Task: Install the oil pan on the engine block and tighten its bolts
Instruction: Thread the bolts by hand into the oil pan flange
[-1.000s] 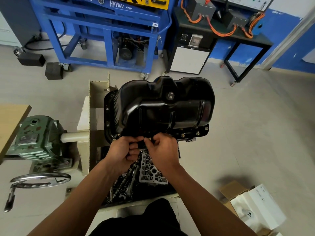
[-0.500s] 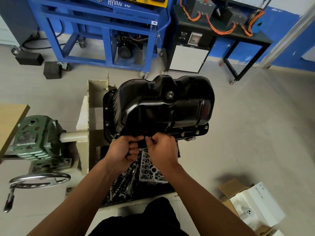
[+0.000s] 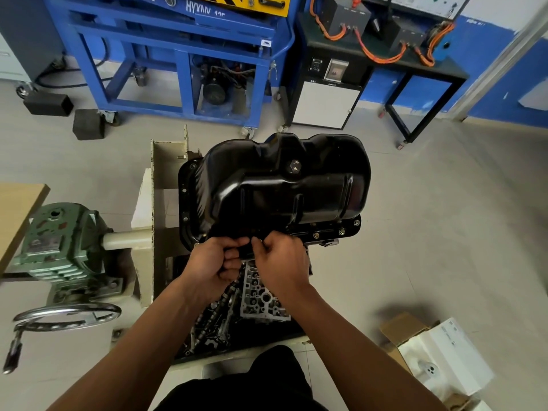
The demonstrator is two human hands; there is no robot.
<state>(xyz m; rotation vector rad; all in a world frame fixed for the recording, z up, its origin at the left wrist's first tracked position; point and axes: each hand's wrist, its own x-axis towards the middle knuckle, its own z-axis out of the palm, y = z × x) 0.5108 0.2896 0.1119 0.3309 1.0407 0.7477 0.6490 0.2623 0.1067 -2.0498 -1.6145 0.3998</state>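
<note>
At the near flange of the oil pan (image 3: 281,191), left grip (image 3: 213,262) curled round it, right grip (image 3: 281,262) pinching alongside

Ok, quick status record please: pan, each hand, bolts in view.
oil pan: black, sump up, sitting on the engine
left hand: grips the pan's near flange
right hand: fingertips pinched at that flange; what they hold is hidden
bolts: three showing at the flange's right end
drain plug: fitted
</note>
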